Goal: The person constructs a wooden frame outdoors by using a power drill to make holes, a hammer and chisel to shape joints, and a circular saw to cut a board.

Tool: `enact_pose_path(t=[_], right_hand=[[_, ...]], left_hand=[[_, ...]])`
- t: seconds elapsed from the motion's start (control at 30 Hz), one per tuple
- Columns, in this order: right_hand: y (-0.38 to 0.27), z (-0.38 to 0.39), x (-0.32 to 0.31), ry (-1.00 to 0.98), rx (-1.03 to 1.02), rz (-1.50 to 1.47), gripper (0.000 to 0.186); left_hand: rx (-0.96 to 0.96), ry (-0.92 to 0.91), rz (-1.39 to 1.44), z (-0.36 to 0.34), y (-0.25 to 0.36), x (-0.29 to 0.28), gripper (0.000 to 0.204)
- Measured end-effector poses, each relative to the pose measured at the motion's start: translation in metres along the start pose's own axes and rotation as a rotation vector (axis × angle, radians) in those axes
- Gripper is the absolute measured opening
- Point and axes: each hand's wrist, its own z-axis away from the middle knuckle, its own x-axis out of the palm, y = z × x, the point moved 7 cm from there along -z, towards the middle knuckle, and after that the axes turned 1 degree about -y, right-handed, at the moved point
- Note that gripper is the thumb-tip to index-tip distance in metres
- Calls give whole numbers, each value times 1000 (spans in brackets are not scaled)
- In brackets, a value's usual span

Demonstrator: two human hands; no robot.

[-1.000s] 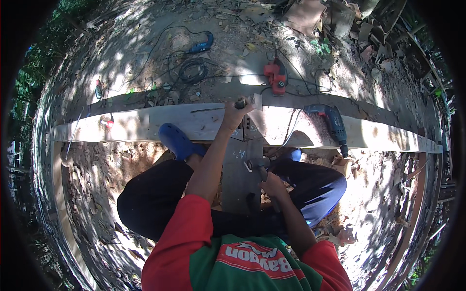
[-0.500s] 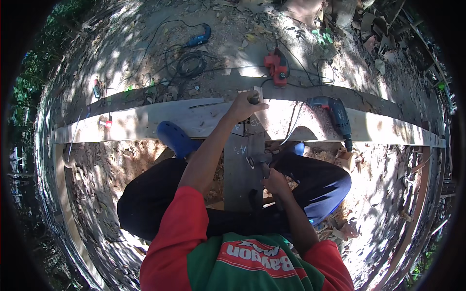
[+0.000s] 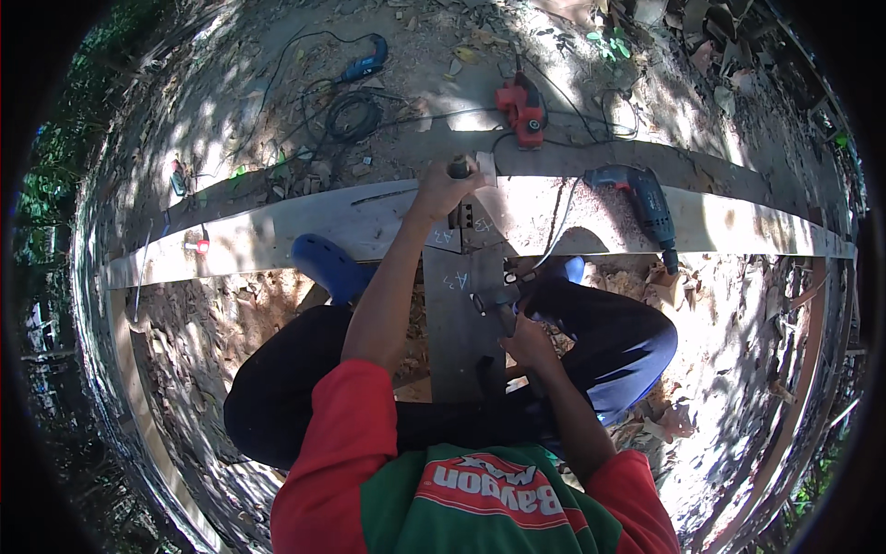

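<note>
My left hand is closed around the dark round handle of what looks like a chisel, seen nearly end-on; its blade is hidden. The hand is over the long pale wooden beam, just beyond a dark rectangular slot with small round holes in it. Nearer to me, a greyish board with chalk-like marks meets the beam and runs back between my legs. Low over that board's right edge, my right hand grips a hammer by its handle, with the head pointing away from me.
A dark drill lies on the beam to the right, among wood shavings. Beyond the beam are a red power tool, a blue power tool and a coiled black cable. A small red-and-white item rests on the beam's left part.
My left hand has moved slightly left and away from me with the tool, and more of the slot shows. My right hand and the hammer hold almost the same place.
</note>
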Motion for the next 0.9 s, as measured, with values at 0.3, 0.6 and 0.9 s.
enact_pose_path(t=[0.3, 0.6, 0.9], right_hand=[[0, 1, -4, 15, -4, 38, 48], [-12, 2, -1, -50, -29, 15, 62], [-24, 7, -10, -23, -4, 12, 52]], left_hand=[[-51, -12, -231, -4, 13, 24, 33], [118, -194, -741, 11, -18, 174, 21], [-5, 359, 399, 27, 24, -26, 30]])
